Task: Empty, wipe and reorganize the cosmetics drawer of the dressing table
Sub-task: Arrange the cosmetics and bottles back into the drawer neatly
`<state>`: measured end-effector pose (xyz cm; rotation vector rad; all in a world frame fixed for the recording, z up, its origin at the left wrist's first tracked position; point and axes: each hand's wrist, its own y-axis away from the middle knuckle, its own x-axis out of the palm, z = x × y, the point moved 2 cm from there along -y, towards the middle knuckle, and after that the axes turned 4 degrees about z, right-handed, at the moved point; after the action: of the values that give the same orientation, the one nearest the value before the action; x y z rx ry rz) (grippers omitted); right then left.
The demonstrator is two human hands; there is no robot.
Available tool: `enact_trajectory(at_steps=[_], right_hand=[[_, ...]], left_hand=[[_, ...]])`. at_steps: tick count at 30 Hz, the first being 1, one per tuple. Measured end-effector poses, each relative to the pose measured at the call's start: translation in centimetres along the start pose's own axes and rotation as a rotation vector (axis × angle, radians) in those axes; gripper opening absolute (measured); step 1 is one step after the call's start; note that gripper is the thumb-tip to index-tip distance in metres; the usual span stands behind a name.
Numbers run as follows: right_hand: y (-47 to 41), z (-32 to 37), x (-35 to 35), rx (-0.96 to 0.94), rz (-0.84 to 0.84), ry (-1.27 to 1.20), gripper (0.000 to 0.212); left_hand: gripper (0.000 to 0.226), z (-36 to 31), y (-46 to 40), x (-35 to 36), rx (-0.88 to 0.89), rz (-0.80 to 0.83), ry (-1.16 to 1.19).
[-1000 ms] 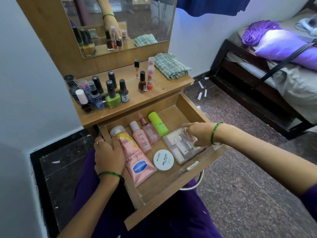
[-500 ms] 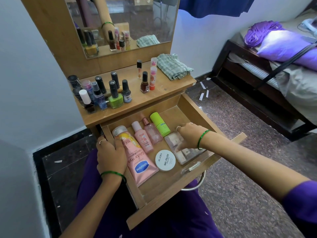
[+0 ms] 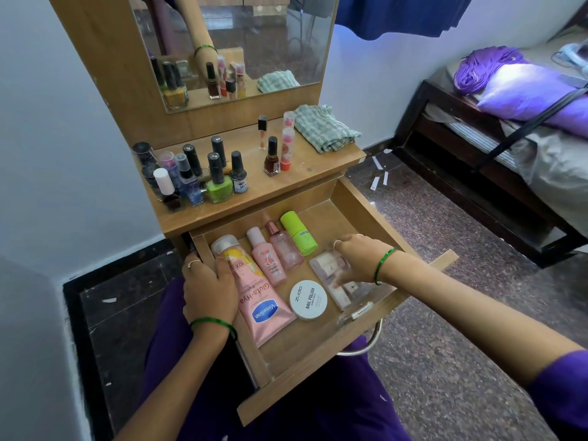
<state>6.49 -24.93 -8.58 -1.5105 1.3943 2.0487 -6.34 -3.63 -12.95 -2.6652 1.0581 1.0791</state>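
Observation:
The wooden drawer (image 3: 318,377) is pulled out over my lap. Inside lie a pink Vaseline tube (image 3: 264,310), a yellow-printed tube with a silver cap (image 3: 227,248), a pink bottle (image 3: 269,259), a pink dropper bottle (image 3: 284,249), a green stick (image 3: 299,232) and a white nail polish tub (image 3: 308,299). My right hand (image 3: 356,259) holds a clear plastic box (image 3: 346,296) at the drawer's right side, fingers curled down over it. My left hand (image 3: 208,291) grips the drawer's left wall, thumb against the tubes.
Several nail polish bottles (image 3: 197,176) and lip products (image 3: 286,148) stand on the dressing table top, with a folded green checked cloth (image 3: 324,127) at its right end. A mirror (image 3: 238,43) rises behind. A bed (image 3: 509,138) stands to the right across the speckled floor.
My right hand has slid leftward over the clear box, from its right end to its middle. The left hand has stayed on the drawer's left wall.

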Motion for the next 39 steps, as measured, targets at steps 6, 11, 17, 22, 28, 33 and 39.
enact_trajectory(at_steps=[6, 11, 17, 22, 28, 33, 39], right_hand=[[0.4, 0.2, -2.6, 0.015, -0.138, -0.088, 0.062], [1.1, 1.2, -9.8, -0.114, -0.627, -0.433, 0.030], [-1.4, 2.9, -15.1, -0.164, -0.827, -0.525, 0.039], [-3.9, 4.1, -15.3, -0.135, -0.719, -0.435, 0.046], [-4.0, 3.8, -14.2, -0.109, -0.813, -0.552, 0.023], [-1.3, 2.4, -13.2, -0.062, -0.869, -0.652, 0.019], [-0.2, 1.6, -8.1, -0.005, -0.696, -0.617, 0.028]], left_hand=[[0.034, -0.2, 0.1, -0.1, 0.006, -0.008, -0.003], [0.035, -0.1, 0.1, -0.1, 0.007, -0.003, 0.010], [0.038, 0.2, -0.1, 0.1, -0.008, -0.008, 0.000], [0.038, 0.0, 0.0, 0.0, 0.000, -0.011, 0.008], [0.040, 0.3, -0.1, 0.1, 0.021, -0.022, 0.015], [0.040, 0.6, -0.3, 0.3, 0.023, -0.021, 0.026], [0.041, 0.5, -0.3, 0.3, 0.042, -0.021, 0.035]])
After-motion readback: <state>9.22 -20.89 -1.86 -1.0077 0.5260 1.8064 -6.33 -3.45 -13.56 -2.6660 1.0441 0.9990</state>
